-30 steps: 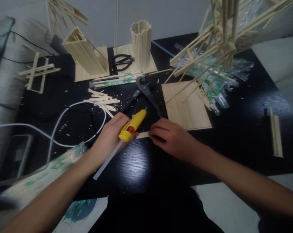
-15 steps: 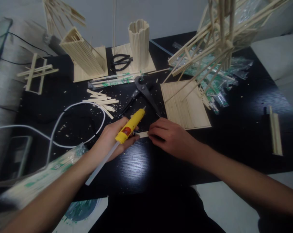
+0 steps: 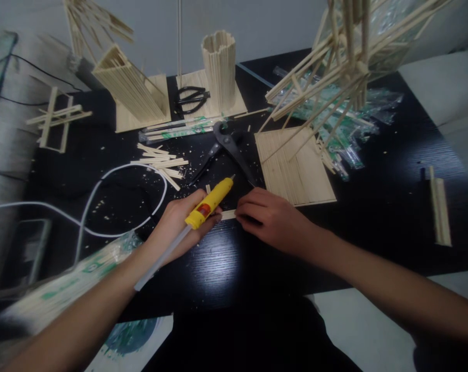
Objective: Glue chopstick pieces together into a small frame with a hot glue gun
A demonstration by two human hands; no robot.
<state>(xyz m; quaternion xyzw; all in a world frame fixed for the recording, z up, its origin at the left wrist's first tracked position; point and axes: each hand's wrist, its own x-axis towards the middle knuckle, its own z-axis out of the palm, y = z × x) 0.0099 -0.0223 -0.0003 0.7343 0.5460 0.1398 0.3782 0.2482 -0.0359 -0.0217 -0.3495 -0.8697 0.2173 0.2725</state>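
My left hand [image 3: 183, 222] is closed round a yellow glue gun [image 3: 209, 203], whose nozzle points up and to the right. A translucent glue stick trails from its rear over my left wrist. Between my hands lies a short strip of pale wooden sticks [image 3: 229, 214] near the front of the black table. The fingertips of my right hand [image 3: 267, 219] pinch the strip's right end. The fingers of my left hand are at its left end, partly hidden by the gun. Dark pliers [image 3: 227, 140] lie open just beyond my hands.
Behind stand a stick tower [image 3: 220, 67] and a slanted stick form [image 3: 131, 93] on bases. A stick frame rises over a flat panel [image 3: 292, 170] at right. Cut sticks [image 3: 162, 161], a white cable [image 3: 164, 191] and a bagged bundle [image 3: 82, 274] are at left.
The glue gun has tilted and shifted slightly, its nozzle a little lower and further right. My right hand stays on the strip. The whole view has shifted slightly.
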